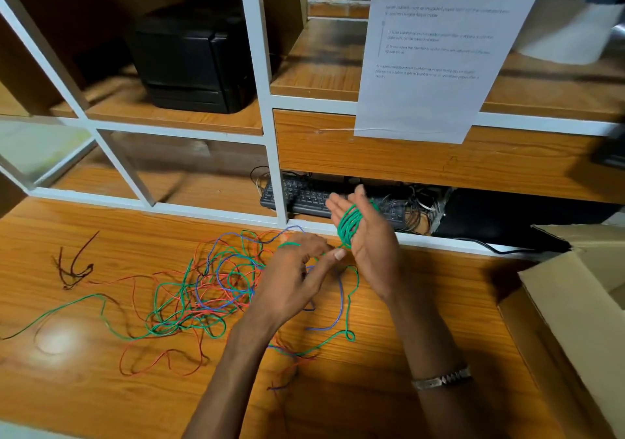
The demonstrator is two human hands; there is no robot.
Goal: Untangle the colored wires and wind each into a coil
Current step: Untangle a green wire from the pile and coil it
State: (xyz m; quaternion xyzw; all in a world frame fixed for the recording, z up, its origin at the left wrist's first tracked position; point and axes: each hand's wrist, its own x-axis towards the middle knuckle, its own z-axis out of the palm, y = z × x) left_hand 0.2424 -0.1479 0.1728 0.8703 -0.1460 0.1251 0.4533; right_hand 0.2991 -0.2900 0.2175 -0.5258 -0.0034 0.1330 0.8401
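Observation:
A tangle of green, red and blue wires lies spread on the wooden table, left of my hands. My right hand is raised, palm towards me, with several turns of green wire wound around its fingers. My left hand is just below and left of it, pinching the loose green strand between thumb and fingers. That green strand loops down over the table and back into the tangle. A dark brown wire lies apart at the far left.
An open cardboard box stands at the right edge of the table. A white-framed shelf unit rises behind, with a black keyboard under it, a black printer above left and a printed sheet hanging.

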